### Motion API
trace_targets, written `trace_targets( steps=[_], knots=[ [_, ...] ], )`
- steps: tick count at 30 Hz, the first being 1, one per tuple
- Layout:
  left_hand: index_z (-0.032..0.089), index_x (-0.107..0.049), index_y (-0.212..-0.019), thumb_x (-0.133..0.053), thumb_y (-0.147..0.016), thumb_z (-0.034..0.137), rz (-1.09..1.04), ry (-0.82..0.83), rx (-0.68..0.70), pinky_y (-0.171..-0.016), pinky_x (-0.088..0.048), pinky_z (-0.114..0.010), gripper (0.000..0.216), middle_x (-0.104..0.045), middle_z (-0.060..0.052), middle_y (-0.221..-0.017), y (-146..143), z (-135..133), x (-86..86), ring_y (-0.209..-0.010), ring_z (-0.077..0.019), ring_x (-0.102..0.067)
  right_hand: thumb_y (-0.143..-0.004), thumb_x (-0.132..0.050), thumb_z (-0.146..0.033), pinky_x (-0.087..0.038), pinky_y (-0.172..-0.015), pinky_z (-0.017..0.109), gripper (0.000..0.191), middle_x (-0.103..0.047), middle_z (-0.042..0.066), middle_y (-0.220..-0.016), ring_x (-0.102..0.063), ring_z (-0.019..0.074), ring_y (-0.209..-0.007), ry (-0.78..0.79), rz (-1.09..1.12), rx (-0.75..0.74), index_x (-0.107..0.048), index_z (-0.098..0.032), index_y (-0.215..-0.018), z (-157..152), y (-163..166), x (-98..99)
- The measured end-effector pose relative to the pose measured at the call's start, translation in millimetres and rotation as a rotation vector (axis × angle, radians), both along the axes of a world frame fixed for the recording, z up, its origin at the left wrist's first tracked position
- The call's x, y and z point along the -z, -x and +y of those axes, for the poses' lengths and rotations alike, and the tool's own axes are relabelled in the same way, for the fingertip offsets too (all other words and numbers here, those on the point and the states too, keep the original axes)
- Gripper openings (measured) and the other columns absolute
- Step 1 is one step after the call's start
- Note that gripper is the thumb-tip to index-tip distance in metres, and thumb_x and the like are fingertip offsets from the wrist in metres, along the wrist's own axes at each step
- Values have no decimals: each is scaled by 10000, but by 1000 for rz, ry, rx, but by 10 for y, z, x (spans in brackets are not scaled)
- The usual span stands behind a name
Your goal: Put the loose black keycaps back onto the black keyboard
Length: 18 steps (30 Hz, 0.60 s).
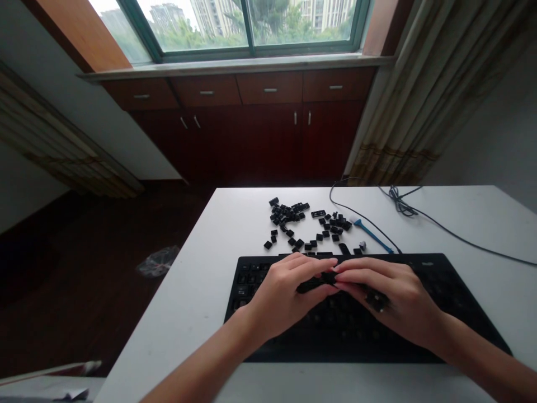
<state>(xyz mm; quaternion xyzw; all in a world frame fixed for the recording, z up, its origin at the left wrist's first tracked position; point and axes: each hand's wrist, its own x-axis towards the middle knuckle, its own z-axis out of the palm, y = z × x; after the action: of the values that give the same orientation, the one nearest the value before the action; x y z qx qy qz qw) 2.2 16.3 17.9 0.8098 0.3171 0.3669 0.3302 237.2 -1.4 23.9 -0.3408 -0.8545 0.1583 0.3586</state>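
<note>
A black keyboard (pixel 344 350) lies on the white table, with keycaps at its left end and bare dark areas elsewhere. Over its middle, my left hand (pixel 287 285) and my right hand (pixel 394 291) meet at the fingertips. Both hands pinch a small black keycap (pixel 329 277), largely covered by the fingers. Another small dark piece (pixel 376 300) with pale spots sits under my right hand's curled fingers; its kind is blurred. Behind the keyboard, several loose black keycaps (pixel 290 212) are scattered on the table.
A blue stick-like tool (pixel 373 235) and a small grey piece (pixel 363 245) lie behind the keyboard. The black cable (pixel 457 237) runs across the white table (pixel 201 280). On the floor at left is a clear plastic bag (pixel 159 262). Wooden cabinets (pixel 260 129) stand beyond, under a window.
</note>
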Motion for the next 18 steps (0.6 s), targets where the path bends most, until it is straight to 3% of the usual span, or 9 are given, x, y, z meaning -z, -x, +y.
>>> trace_targets(
  steps=[5, 9, 12, 14, 18],
  knots=[
    [254, -761, -1060, -720, -861, 220, -75, -27, -35, -820, -568, -317, 206, -750, -67, -1036, 31, 12, 11, -892, -190, -696, -935, -621, -250, -599, -761, 267, 126, -748, 36, -976, -717, 171, -846, 328, 141, 18, -705, -227, -1026, 42, 124, -154],
    [218, -766, -982, -726, -851, 243, -147, 90, -107, -726, -583, -297, 139, -723, -84, -974, 16, 14, -2, -798, -172, -676, -1003, -485, -373, -560, -571, 247, 310, -711, 48, -789, -656, 158, -657, 598, 439, 165, -733, -189, -977, 165, 58, -188],
    [204, -739, -1057, -693, -870, 244, -235, 291, -126, -706, -580, -270, 196, -646, -94, -1042, 9, -8, -5, -799, -148, -644, -1001, -478, -388, -578, -657, 282, 345, -737, 84, -931, -685, 198, -821, 612, 656, 234, -731, -189, -877, 289, -27, -180],
    [204, -725, -1069, -695, -865, 240, -328, 473, -132, -719, -568, -252, 210, -593, -87, -1083, 13, -19, -1, -821, -137, -628, -990, -487, -417, -573, -670, 290, 375, -741, 80, -1017, -687, 214, -888, 570, 688, 296, -710, -199, -782, 350, -74, -182],
    [166, -702, -890, -689, -839, 172, -572, 892, -90, -693, -497, -184, 53, -579, -38, -936, 39, 10, 5, -770, -91, -585, -1017, -312, -528, -475, -469, 263, 580, -664, 41, -669, -611, 165, -571, 564, 521, 384, -729, -202, -780, 368, -108, -218]
  ],
)
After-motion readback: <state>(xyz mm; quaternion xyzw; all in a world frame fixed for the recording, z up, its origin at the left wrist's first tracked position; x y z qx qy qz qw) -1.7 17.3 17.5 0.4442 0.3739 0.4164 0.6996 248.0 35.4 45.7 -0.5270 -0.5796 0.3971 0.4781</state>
